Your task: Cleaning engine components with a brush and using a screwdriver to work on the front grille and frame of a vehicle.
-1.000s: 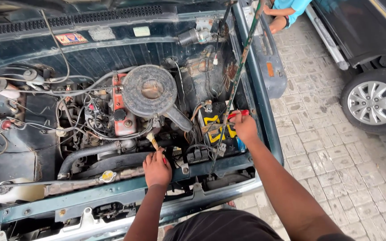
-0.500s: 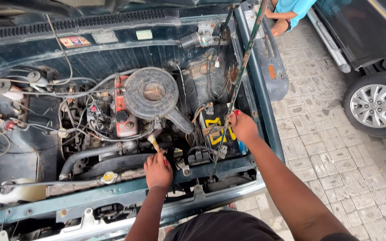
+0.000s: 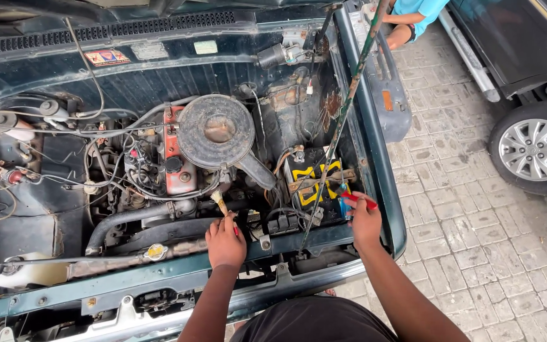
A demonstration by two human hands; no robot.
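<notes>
A small brush [image 3: 219, 202] is gripped in the closed left hand [image 3: 225, 241], bristles aimed into the engine bay [image 3: 159, 164]. A red-handled tool [image 3: 359, 199], seemingly pliers, is clasped by the right hand [image 3: 366, 221] at the battery [image 3: 314, 180].

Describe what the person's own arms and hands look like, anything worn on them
Both forearms are bare: no sleeves reach them, and no gloves, watch or rings show on the left hand or the right hand. A dark garment shows at the bottom edge, on the torso only.
</notes>
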